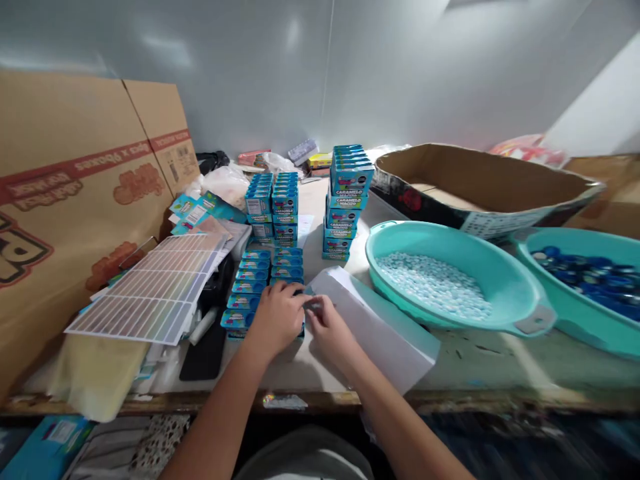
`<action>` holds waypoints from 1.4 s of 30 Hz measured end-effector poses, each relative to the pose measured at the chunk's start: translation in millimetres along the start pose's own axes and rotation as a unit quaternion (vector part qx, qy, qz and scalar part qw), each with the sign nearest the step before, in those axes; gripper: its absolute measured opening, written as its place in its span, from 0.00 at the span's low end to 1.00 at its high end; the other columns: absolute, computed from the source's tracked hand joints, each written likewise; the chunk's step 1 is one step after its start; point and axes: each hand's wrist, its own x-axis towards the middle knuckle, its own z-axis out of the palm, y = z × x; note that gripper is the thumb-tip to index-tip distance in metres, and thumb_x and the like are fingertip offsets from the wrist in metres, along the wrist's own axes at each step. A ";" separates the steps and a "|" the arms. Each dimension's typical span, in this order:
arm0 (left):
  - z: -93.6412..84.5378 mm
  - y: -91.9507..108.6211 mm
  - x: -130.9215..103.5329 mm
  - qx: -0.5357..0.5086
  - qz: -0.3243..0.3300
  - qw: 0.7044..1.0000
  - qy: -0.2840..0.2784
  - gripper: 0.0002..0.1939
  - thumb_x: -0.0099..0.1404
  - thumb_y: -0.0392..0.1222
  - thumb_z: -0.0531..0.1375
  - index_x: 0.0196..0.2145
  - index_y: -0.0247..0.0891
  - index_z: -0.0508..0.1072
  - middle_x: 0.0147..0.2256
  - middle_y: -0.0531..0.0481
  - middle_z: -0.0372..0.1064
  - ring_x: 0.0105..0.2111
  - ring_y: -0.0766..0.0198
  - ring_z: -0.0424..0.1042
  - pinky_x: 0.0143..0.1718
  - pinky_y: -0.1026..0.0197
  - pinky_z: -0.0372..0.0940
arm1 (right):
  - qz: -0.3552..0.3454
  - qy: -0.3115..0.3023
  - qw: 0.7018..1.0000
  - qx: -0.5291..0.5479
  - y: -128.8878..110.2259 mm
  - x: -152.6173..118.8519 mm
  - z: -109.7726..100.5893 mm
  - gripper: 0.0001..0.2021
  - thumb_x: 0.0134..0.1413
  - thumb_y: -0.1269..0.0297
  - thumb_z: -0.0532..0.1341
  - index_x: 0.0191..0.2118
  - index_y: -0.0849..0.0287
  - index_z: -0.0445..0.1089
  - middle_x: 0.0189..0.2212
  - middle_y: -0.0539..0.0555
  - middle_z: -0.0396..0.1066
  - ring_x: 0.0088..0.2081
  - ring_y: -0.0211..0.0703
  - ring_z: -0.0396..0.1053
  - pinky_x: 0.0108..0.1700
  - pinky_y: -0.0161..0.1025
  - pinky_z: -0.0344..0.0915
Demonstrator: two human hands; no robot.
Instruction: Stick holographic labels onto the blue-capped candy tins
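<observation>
My left hand point(281, 312) lies over the near end of the right-hand row of small blue candy boxes point(287, 261), its fingers bent inward and closed. Close beside it, my right hand point(327, 325) is closed in a pinch, thumb and fingers meeting the left fingertips. Whatever sits between the fingertips is mostly hidden and too small to name. Another row of blue boxes point(247, 285) with round openings on top runs to the left. A white carton point(370, 320) lies tilted just right of my right hand.
Stacks of blue boxes labelled "Caramelo Macizo" point(345, 200) stand farther back. On the right, a turquoise basin point(515, 293) holds pale candies, and another basin point(600, 253) holds dark blue pieces. Sticker sheets point(150, 287), a black phone-like slab point(203, 353) and a big cardboard box point(75, 173) occupy the left.
</observation>
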 end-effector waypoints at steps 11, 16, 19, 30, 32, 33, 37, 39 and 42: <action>-12.3 15.6 -27.7 -0.122 0.050 0.982 0.136 0.13 0.73 0.37 0.53 0.49 0.41 0.75 0.48 0.46 0.77 0.50 0.57 0.73 0.57 0.48 0.60 | 0.068 -0.051 0.835 -0.543 -15.2 12.8 -83.0 0.10 0.66 0.60 0.59 0.43 0.60 0.73 0.46 0.63 0.74 0.47 0.54 0.74 0.43 0.41 0.63; -16.1 14.6 -27.0 -0.128 0.054 0.980 0.141 0.11 0.72 0.37 0.54 0.47 0.42 0.76 0.45 0.48 0.78 0.47 0.58 0.75 0.59 0.47 0.59 | 0.037 -0.017 0.858 -0.512 -8.8 13.7 -78.9 0.10 0.65 0.69 0.58 0.40 0.60 0.77 0.43 0.59 0.76 0.44 0.49 0.74 0.41 0.39 0.60; -14.6 16.5 -25.2 -0.129 0.068 0.980 0.136 0.12 0.71 0.36 0.55 0.47 0.43 0.76 0.44 0.48 0.78 0.47 0.58 0.75 0.61 0.46 0.58 | 0.034 -0.004 0.862 -0.506 -10.4 15.6 -80.1 0.11 0.64 0.71 0.57 0.39 0.60 0.78 0.42 0.59 0.77 0.43 0.50 0.74 0.41 0.39 0.60; -34.4 39.5 -3.8 -0.004 0.162 0.967 0.196 0.19 0.73 0.40 0.56 0.59 0.44 0.71 0.56 0.47 0.74 0.59 0.54 0.68 0.69 0.42 0.49 | -0.244 0.069 0.872 -0.419 -84.8 -39.4 -93.4 0.16 0.67 0.66 0.53 0.38 0.57 0.79 0.32 0.56 0.75 0.30 0.45 0.71 0.34 0.40 0.62; -35.2 38.8 -0.1 0.009 0.182 0.962 0.205 0.17 0.73 0.38 0.55 0.57 0.45 0.73 0.53 0.49 0.76 0.57 0.56 0.71 0.70 0.43 0.48 | -0.281 0.063 0.865 -0.411 -96.5 -47.8 -89.3 0.16 0.67 0.66 0.52 0.37 0.56 0.78 0.31 0.56 0.75 0.30 0.44 0.71 0.34 0.40 0.63; -34.3 37.4 0.7 0.007 0.194 0.958 0.209 0.16 0.74 0.37 0.55 0.56 0.46 0.74 0.52 0.50 0.77 0.55 0.57 0.72 0.70 0.44 0.49 | -0.287 0.063 0.864 -0.408 -100.0 -50.4 -87.0 0.16 0.67 0.66 0.52 0.37 0.56 0.78 0.31 0.56 0.76 0.30 0.44 0.71 0.34 0.39 0.63; -26.1 29.7 -2.7 -0.017 0.232 0.936 0.263 0.17 0.73 0.33 0.55 0.55 0.43 0.75 0.51 0.48 0.78 0.53 0.59 0.75 0.67 0.49 0.57 | -0.272 0.074 0.879 -0.386 -103.0 -52.6 -80.0 0.15 0.66 0.66 0.53 0.38 0.55 0.79 0.32 0.56 0.76 0.31 0.44 0.72 0.34 0.40 0.65; -21.6 26.4 -6.1 -0.028 0.244 0.924 0.294 0.17 0.73 0.33 0.56 0.55 0.43 0.75 0.52 0.47 0.77 0.54 0.59 0.75 0.66 0.51 0.59 | -0.258 0.073 0.889 -0.370 -102.7 -50.9 -79.1 0.15 0.66 0.66 0.54 0.38 0.55 0.80 0.32 0.56 0.77 0.30 0.43 0.72 0.34 0.39 0.66; -16.4 23.0 -8.8 -0.044 0.253 0.918 0.301 0.15 0.72 0.33 0.57 0.52 0.46 0.76 0.53 0.49 0.77 0.56 0.59 0.74 0.64 0.51 0.62 | -0.243 0.069 0.902 -0.351 -103.7 -47.9 -82.0 0.15 0.65 0.65 0.55 0.37 0.55 0.80 0.31 0.55 0.77 0.29 0.43 0.72 0.32 0.39 0.65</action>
